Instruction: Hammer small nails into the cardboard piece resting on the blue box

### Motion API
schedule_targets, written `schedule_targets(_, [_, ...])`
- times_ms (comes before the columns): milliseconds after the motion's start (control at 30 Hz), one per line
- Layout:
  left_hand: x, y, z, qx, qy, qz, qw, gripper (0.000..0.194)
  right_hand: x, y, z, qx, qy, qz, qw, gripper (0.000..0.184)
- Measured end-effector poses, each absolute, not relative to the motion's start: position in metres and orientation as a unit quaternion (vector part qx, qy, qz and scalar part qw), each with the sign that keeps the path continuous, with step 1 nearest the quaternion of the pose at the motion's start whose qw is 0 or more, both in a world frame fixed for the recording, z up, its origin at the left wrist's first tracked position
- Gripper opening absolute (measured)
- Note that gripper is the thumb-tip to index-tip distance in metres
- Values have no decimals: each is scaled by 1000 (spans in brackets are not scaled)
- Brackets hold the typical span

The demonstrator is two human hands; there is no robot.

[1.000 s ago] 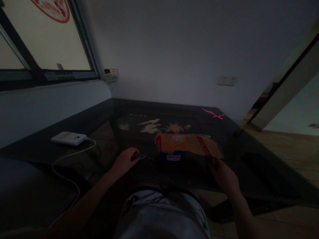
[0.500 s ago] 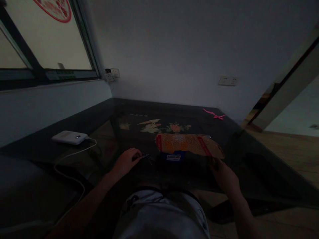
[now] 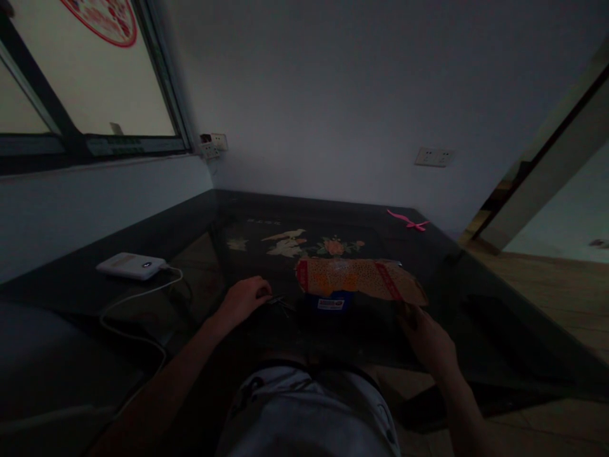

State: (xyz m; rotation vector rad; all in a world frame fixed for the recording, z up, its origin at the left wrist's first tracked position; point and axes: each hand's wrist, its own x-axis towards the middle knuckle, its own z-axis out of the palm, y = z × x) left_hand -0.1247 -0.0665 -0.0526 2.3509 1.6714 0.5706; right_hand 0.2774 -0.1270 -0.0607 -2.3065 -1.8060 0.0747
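My left hand (image 3: 243,298) rests low over the dark table, thumb and fingertips pinched at the near end of some thin, shiny metal pieces (image 3: 281,303). Their exact kind is too dark to make out. On the other side, my right hand (image 3: 428,333) has its fingers closed at the right end of a long, flat, tan speckled piece with red bands (image 3: 349,276). That piece sits tilted above a small blue box with a white label (image 3: 332,302), partly covering it. My right fingertips are in deep shadow.
A white power bank (image 3: 130,266) with a white cable (image 3: 137,295) lies on the left. A pink ribbon-like strip (image 3: 409,221) is at the far right of the dark table (image 3: 304,206), which bears a bird-and-flower picture. A dark flat object (image 3: 511,336) lies at right.
My left hand has shifted very slightly, its fingers raised a little above the metal pieces. My right hand and the speckled piece stay almost where they were.
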Motion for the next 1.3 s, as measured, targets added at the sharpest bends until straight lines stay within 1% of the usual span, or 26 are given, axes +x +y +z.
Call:
schedule_targets(133, [-125,-63,-52,810,558,167,70,11,277,-127,-60,-783,-614,29,98,35])
schedule_targets(233, [-127,-60,-53,810,558,171,50,11,278,-127,-60,-783,-614,28,94,35])
schedule_targets(500, [-136,-55,-57,808,558,178,57,11,278,-127,-60,-783,-614,29,95,35])
schedule_targets(567, [-137,-54,-57,799,564,195,75,12,278,-127,-60,-783,-614,29,93,35])
schedule_targets(733, [-140,-48,-56,758,557,291,173,18,278,-126,-61,-786,-611,28,88,34])
schedule_targets(967, [-144,-36,-58,695,559,407,201,24,278,-127,-60,-786,-611,23,91,34])
schedule_targets(1100, [-142,-33,-57,654,551,462,236,28,278,-127,-61,-785,-612,20,93,32])
schedule_targets(1300, [-131,-36,-49,623,523,503,292,36,278,-127,-61,-785,-611,25,93,32])
